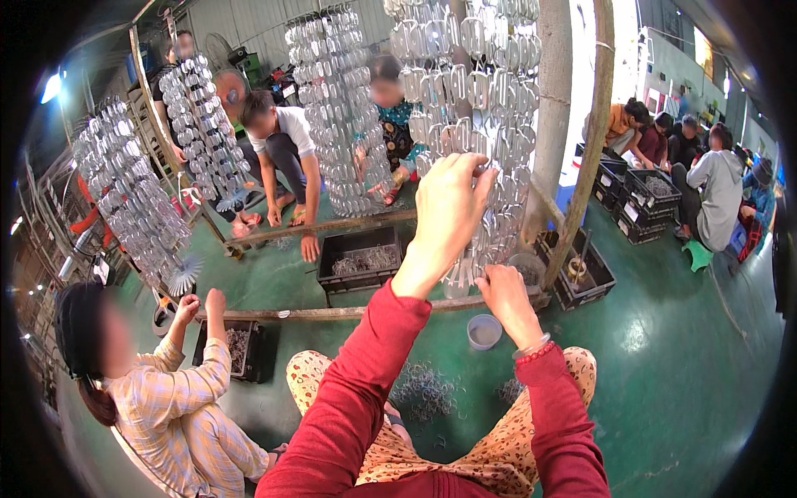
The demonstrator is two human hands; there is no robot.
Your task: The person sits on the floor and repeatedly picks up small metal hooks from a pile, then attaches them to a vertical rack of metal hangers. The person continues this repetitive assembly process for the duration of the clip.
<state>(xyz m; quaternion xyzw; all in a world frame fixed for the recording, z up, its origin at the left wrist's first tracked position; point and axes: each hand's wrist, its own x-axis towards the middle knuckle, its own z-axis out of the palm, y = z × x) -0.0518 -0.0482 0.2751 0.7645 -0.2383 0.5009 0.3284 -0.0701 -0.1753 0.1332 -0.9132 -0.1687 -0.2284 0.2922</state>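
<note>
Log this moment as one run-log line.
left hand: raised, fingers on hanging metal rings | right hand: at cluster's lower end | loose rings on floor | small cup nearby

hanging rack [490, 91] ahead, cup [484, 331] below, crate [361, 266] left

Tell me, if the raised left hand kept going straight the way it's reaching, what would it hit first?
Probably the hanging cluster of shiny silver metal rings: the left hand already appears to touch it, though depth is unclear.
</note>
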